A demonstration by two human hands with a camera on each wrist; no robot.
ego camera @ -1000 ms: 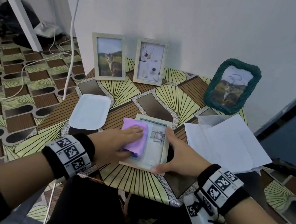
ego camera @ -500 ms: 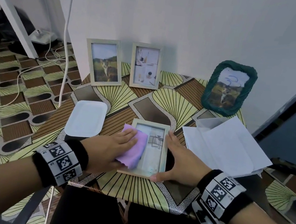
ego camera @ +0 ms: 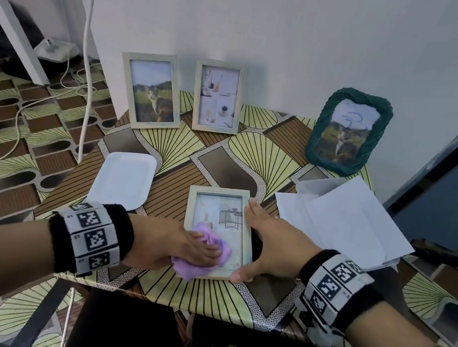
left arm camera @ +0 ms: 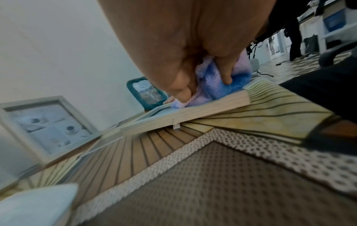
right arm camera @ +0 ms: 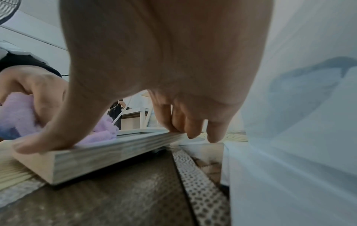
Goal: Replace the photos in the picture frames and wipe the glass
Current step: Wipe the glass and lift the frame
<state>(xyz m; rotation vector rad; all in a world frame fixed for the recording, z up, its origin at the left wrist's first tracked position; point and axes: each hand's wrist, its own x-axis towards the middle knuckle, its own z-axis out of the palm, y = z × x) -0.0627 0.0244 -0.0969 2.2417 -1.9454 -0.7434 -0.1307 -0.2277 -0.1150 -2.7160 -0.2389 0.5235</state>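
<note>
Purple cloth clutched by left hand; right hand clasps frame; tray, papers flanking.

Tray and papers flank the frame; tabletop beyond seems passable.

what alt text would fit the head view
The left hand presses a crumpled lilac cloth onto the glass of a pale wooden picture frame lying face up on a patterned table, while the right hand steadies its right edge.

Left hand, fingers curled, grips the cloth; right hand clasps the frame.
</note>
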